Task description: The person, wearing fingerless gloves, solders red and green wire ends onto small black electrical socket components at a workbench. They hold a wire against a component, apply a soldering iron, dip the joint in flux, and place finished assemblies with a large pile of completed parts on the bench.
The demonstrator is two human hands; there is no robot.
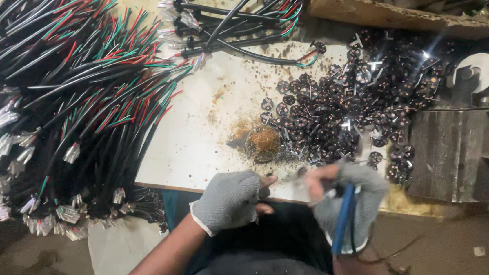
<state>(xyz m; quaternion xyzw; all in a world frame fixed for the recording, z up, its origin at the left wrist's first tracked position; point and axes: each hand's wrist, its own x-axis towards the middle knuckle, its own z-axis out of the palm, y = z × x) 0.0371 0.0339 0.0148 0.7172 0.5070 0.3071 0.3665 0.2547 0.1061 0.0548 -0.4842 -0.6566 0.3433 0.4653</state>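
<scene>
Gripping a blue-handled tool [343, 218] in your gloved right hand [351, 199], left hand [234, 199] curled shut near the lower centre, you risk slipping onto exposed fingertips [315, 182].

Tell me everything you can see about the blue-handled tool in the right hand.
The blue-handled tool looks like a slim soldering iron: a long blue handle, probably plastic, angled steeply, its lower end toward the body. The right hand, in a grey knitted fingerless glove, wraps around it. It is motion-blurred, so its tip cannot be made out. It sits at the near edge of the white tabletop.
</scene>
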